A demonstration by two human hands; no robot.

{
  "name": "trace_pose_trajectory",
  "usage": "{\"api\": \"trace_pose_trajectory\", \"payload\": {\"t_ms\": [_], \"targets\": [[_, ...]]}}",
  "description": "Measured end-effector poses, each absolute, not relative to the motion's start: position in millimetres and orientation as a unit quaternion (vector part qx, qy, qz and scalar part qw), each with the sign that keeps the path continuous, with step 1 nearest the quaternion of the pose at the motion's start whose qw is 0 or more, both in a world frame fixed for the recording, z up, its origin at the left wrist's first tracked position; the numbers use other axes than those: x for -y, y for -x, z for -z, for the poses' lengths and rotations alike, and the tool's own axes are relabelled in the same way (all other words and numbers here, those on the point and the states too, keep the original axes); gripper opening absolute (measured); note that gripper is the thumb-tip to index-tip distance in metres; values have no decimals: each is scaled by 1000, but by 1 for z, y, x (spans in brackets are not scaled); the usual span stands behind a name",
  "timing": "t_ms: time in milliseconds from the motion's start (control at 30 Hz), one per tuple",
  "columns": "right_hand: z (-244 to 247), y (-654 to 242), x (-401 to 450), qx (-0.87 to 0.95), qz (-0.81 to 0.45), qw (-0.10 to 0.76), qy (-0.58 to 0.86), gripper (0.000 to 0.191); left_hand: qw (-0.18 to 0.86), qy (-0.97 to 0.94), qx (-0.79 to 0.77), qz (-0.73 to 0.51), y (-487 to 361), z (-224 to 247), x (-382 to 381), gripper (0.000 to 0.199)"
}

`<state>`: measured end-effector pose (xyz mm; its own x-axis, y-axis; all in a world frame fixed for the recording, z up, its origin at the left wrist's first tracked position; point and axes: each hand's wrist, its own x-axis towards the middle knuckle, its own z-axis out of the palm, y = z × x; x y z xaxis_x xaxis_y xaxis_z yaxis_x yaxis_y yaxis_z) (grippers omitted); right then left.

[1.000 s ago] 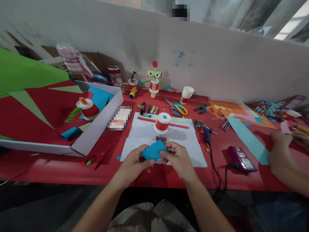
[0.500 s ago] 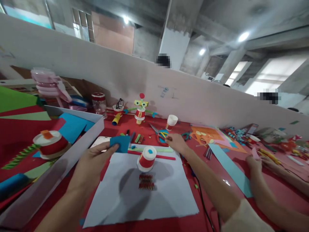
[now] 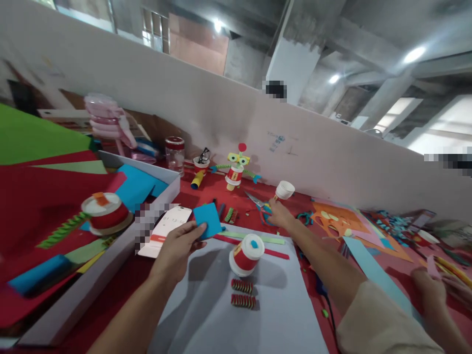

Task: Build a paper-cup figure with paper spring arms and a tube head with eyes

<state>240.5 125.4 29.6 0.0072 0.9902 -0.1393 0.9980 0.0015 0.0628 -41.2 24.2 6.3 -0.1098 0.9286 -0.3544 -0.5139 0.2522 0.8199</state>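
Observation:
In my left hand (image 3: 180, 246), a small square of blue paper (image 3: 207, 220) is pinched between thumb and fingers, above the left edge of a white sheet (image 3: 236, 332). My right hand (image 3: 282, 215) reaches forward, its fingers closed at the lower side of a white paper cup (image 3: 285, 190), which leans to the right. Scissors (image 3: 256, 199) lie just left of that hand, handles partly hidden. On the sheet a red-and-white paper cup (image 3: 246, 254) stands upside down, a blue dab on its top. Two folded red-green paper springs (image 3: 242, 293) lie before it.
A cup figure (image 3: 235, 173) with spring arms stands near the partition. At left are a phone (image 3: 167, 228) and a box (image 3: 167, 189) of coloured paper. Orange paper (image 3: 334, 221) and a light blue strip (image 3: 374, 268) lie right, beside another person's hands (image 3: 429, 290).
My right hand has moved from the scissors' handles to the white cup, which now tilts. The blue paper is turned and still in my left hand. The view has swung left.

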Motion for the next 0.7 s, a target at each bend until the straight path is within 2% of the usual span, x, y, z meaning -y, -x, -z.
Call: {"api": "trace_pose_trajectory", "payload": {"t_ms": [200,300,367,400,500,533,633,700], "targets": [[-84,-237,-96,-702,-38,57,-709,32,641,-212,-464,-573,44,1,-26,39],[-112,-245,-58,-691,-61,16,-720,50,653,-204,-450,-574,47,6,-28,36],[-117,-251,-21,-678,-55,-50,-732,58,661,-200,-444,-571,47,7,-30,31],[-115,-254,0,-663,-22,-144,-734,56,666,-197,-442,-568,47,7,-30,29],[-99,-262,60,-614,225,-405,-639,49,677,-192,-436,-562,47,5,-31,25],[-95,-267,76,-596,296,-442,-601,44,678,-191,-434,-562,47,4,-31,25],[-101,-293,102,-585,325,-461,-583,27,678,-189,-432,-564,51,2,-31,25],[-117,-318,104,-580,328,-471,-578,30,678,-188,-435,-561,54,2,-31,22]]}}
